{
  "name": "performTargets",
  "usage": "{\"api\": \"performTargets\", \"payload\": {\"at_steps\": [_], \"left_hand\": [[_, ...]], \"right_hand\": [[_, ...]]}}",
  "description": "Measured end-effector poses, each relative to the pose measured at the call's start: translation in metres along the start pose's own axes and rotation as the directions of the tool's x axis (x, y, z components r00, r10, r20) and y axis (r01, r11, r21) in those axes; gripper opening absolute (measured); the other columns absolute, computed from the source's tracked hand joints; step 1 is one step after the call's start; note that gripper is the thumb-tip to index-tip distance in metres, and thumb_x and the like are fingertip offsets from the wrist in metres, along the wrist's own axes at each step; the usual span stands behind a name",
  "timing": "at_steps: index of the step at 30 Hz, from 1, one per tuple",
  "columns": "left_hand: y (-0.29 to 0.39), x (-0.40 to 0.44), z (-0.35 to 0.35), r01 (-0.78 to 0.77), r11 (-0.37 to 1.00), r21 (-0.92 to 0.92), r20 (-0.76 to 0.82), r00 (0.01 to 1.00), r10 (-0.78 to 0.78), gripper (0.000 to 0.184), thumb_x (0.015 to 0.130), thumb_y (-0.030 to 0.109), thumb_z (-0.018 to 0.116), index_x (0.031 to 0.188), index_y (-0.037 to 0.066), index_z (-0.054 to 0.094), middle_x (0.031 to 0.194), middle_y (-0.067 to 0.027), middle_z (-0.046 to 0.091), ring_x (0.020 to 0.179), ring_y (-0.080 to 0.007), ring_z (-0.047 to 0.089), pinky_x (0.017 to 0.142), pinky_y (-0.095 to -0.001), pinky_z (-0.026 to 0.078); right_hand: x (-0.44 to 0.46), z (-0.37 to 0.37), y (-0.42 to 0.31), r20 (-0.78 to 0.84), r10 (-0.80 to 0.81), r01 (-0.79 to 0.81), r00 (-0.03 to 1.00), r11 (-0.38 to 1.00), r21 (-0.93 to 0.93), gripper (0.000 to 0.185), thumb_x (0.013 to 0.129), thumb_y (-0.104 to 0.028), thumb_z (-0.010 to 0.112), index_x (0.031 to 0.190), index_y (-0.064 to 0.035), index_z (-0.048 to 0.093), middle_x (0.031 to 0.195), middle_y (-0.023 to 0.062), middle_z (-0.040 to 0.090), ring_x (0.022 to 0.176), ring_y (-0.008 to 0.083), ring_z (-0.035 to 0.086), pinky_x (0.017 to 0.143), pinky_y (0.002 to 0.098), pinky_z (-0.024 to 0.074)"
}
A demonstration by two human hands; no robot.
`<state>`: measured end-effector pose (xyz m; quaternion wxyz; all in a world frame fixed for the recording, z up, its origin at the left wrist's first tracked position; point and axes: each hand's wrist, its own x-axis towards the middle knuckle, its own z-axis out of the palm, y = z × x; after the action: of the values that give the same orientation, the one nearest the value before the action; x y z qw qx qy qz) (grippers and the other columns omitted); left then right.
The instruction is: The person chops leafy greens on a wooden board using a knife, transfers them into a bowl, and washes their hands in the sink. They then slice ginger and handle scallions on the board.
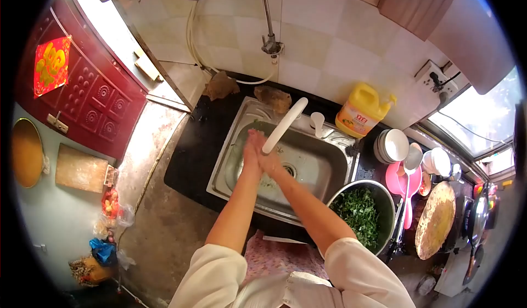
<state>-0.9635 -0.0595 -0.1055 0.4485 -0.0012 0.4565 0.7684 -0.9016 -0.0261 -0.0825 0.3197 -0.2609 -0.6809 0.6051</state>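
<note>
My left hand (251,144) and my right hand (268,161) are pressed together over the left part of the steel sink (321,171). Just beside them, the white faucet spout (285,124) curves down, its end close to my right hand. The fingers overlap and are too small to make out, so whether they hold anything is hidden. Beneath the hands, a round metal basin (233,157) sits in the sink with some green bits near its rim. The drain (289,171) shows right of my hands.
Right of the sink stands a pot of chopped greens (357,214). Behind it are a yellow detergent jug (362,110), stacked bowls (392,145), a pink bowl (396,179) and a round cutting board (435,220). A red door (82,88) is at left.
</note>
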Motion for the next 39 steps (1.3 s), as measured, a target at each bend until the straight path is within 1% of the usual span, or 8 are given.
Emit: {"api": "performTargets", "payload": {"at_steps": [10,17,22,26,32,33,36,39], "left_hand": [[-0.025,-0.029,0.014,-0.019,0.959,0.283,-0.080,0.996,0.044,0.055,0.097,0.054,0.047,0.131,0.010,0.053,0.126,-0.0092,0.059,0.114,-0.0236,0.057,0.096,-0.0349,0.044],[0.030,-0.059,0.019,-0.488,-0.564,0.667,0.608,0.793,0.033,0.023,0.098,0.025,0.050,0.104,0.014,0.069,0.098,-0.0112,0.070,0.095,-0.0332,0.065,0.088,-0.0401,0.049],[0.039,-0.043,0.014,-0.118,0.733,0.670,0.328,0.933,-0.149,0.035,0.091,0.029,0.063,0.122,0.013,0.064,0.111,-0.0052,0.070,0.112,-0.0261,0.062,0.103,-0.0452,0.041],[-0.017,-0.069,-0.031,-0.255,-0.539,0.803,0.239,0.966,-0.101,0.034,0.088,0.022,0.064,0.116,0.003,0.064,0.102,-0.0119,0.069,0.096,-0.0207,0.067,0.079,-0.0369,0.054],[0.036,-0.091,0.041,0.012,0.738,0.675,0.347,0.878,-0.331,0.036,0.087,0.009,0.061,0.122,0.002,0.060,0.109,-0.0165,0.067,0.099,-0.0222,0.065,0.091,-0.0430,0.051],[0.037,-0.092,0.050,-0.154,0.564,0.811,0.343,0.906,-0.247,0.035,0.088,0.011,0.060,0.122,0.003,0.060,0.108,-0.0165,0.067,0.098,-0.0237,0.065,0.091,-0.0444,0.050],[0.000,-0.102,0.063,-0.173,-0.588,0.790,0.291,0.950,0.111,0.032,0.092,0.019,0.056,0.121,0.007,0.061,0.107,-0.0168,0.068,0.096,-0.0280,0.065,0.092,-0.0485,0.047],[-0.027,-0.116,0.085,-0.120,-0.626,0.770,0.362,0.891,0.274,0.031,0.095,0.026,0.053,0.120,0.010,0.062,0.106,-0.0170,0.068,0.093,-0.0324,0.065,0.092,-0.0527,0.044]], "right_hand": [[-0.014,-0.026,-0.024,0.096,0.247,-0.249,0.964,0.968,0.010,0.051,0.102,-0.041,0.036,0.135,-0.0036,0.050,0.136,0.0147,0.053,0.127,0.0280,0.048,0.109,0.0369,0.0316],[-0.023,-0.100,-0.022,-0.018,-0.103,0.064,0.994,0.729,-0.682,0.023,0.091,-0.019,0.056,0.106,-0.0036,0.064,0.115,0.0145,0.062,0.104,0.0370,0.057,0.087,0.0481,0.0475],[-0.019,-0.145,-0.050,-0.045,-0.432,0.129,0.901,0.364,-0.923,0.051,0.082,-0.010,0.063,0.131,-0.0044,0.049,0.125,0.0179,0.055,0.109,0.0372,0.057,0.091,0.0464,0.0463],[-0.066,-0.160,-0.010,0.108,0.379,-0.019,0.919,0.315,-0.949,0.068,0.084,-0.015,0.060,0.144,-0.0018,0.033,0.134,0.0222,0.051,0.113,0.0369,0.057,0.091,0.0493,0.0466],[-0.071,-0.168,-0.069,0.307,0.114,-0.095,0.945,0.993,-0.074,0.027,0.087,-0.018,0.060,0.112,-0.0093,0.067,0.107,0.0224,0.066,0.100,0.0397,0.062,0.084,0.0424,0.0506],[-0.069,-0.175,-0.084,0.290,0.031,-0.138,0.956,0.924,0.357,0.025,0.089,-0.019,0.060,0.111,-0.0097,0.067,0.100,0.0232,0.067,0.093,0.0405,0.063,0.080,0.0435,0.0513],[-0.088,-0.201,-0.067,0.208,-0.097,0.221,0.973,0.633,-0.742,0.020,0.090,-0.021,0.060,0.105,-0.0092,0.067,0.090,0.0226,0.067,0.084,0.0408,0.063,0.073,0.0454,0.0518],[-0.110,-0.251,-0.107,-0.053,-0.125,0.076,0.991,0.835,-0.545,0.017,0.089,-0.022,0.062,0.099,-0.0078,0.066,0.083,0.0207,0.067,0.081,0.0407,0.064,0.070,0.0455,0.0524]]}}
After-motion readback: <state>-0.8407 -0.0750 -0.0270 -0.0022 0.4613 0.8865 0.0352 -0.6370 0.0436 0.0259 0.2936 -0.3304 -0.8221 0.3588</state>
